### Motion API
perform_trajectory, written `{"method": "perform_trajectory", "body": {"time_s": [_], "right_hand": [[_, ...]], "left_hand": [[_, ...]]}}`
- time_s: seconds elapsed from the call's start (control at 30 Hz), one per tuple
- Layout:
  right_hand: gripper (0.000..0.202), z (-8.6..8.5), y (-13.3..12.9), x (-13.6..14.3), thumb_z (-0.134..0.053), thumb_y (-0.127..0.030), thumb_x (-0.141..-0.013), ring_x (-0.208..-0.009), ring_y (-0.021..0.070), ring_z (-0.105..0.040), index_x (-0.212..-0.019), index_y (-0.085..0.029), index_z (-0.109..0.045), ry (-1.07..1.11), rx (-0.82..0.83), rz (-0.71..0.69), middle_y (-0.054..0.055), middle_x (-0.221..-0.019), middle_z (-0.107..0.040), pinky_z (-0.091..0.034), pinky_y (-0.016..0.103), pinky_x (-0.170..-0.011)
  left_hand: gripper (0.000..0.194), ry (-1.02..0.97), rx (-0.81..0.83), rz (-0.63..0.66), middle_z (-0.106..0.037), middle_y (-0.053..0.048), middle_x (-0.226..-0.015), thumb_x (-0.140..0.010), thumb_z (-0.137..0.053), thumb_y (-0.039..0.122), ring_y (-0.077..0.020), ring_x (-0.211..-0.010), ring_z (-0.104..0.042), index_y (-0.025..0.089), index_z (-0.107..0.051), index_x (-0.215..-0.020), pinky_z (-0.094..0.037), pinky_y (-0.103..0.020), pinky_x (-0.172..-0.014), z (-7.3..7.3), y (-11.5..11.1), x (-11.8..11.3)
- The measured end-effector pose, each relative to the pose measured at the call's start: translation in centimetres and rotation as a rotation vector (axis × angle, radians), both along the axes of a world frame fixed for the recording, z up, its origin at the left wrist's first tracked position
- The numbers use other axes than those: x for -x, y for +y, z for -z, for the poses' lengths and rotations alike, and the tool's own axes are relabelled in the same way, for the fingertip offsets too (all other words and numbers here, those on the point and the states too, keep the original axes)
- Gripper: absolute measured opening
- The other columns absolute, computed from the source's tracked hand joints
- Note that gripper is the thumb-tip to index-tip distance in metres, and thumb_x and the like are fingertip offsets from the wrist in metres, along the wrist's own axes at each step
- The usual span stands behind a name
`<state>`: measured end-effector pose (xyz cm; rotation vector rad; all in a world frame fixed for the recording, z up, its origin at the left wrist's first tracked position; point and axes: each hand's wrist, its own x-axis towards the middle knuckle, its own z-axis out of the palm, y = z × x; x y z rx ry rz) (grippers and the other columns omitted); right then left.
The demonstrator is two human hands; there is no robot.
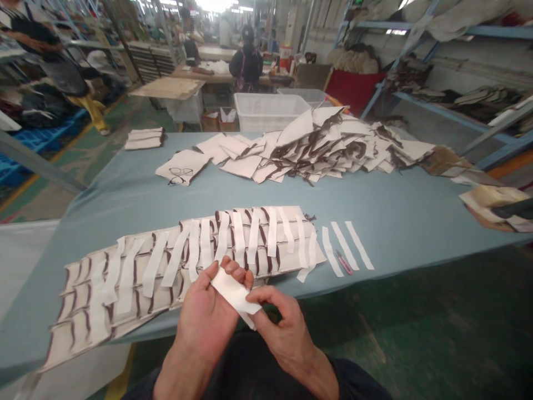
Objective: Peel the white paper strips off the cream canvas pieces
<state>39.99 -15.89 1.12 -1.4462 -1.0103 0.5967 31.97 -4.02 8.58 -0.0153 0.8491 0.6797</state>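
Note:
Low in the middle of the view, my left hand is palm up, its fingers curled around a white strip. The thumb and fingers of my right hand pinch the strip's lower right end, and part of it hangs below. Just beyond my hands lies a long row of overlapping cream fabric pieces with dark edges. Several white strips are spread across the row. To the right, three more strips lie on the table beside pink-handled thread snips.
A heap of cream, dark-edged pieces covers the back of the blue-green table. Glasses rest on one piece. A small stack sits at back left, a paper bag at right. Behind stands a white crate; people are farther off.

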Motion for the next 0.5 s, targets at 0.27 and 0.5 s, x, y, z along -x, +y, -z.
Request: {"method": "perform_trajectory", "body": {"time_s": [0.27,0.5], "right_hand": [[0.018,-0.1,-0.1,-1.5,-0.07,-0.009,-0.089,-0.112,0.0268,-0.067,-0.092,-0.026,-0.072,-0.339,-0.103,0.133,0.008,-0.116,-0.07,-0.054,0.041,-0.096],[0.016,0.0,0.2,-2.3,-0.069,-0.011,-0.089,-0.105,0.0252,-0.068,-0.086,-0.026,-0.065,-0.289,-0.065,0.181,0.006,-0.106,-0.073,-0.053,0.04,-0.093]], "left_hand": [[0.036,0.082,-0.195,0.102,-0.06,-0.004,-0.069,-0.105,-0.042,0.018,-0.0176,-0.061,-0.061,0.013,-0.068,-0.081,-0.058,-0.027,-0.059,1.1,-1.5,-0.2],[0.03,0.021,-0.284,0.261,-0.074,-0.009,-0.087,-0.08,-0.087,0.027,-0.0211,-0.079,-0.069,0.01,-0.076,-0.102,-0.061,-0.028,-0.067,2.6,-1.7,0.9]]}}
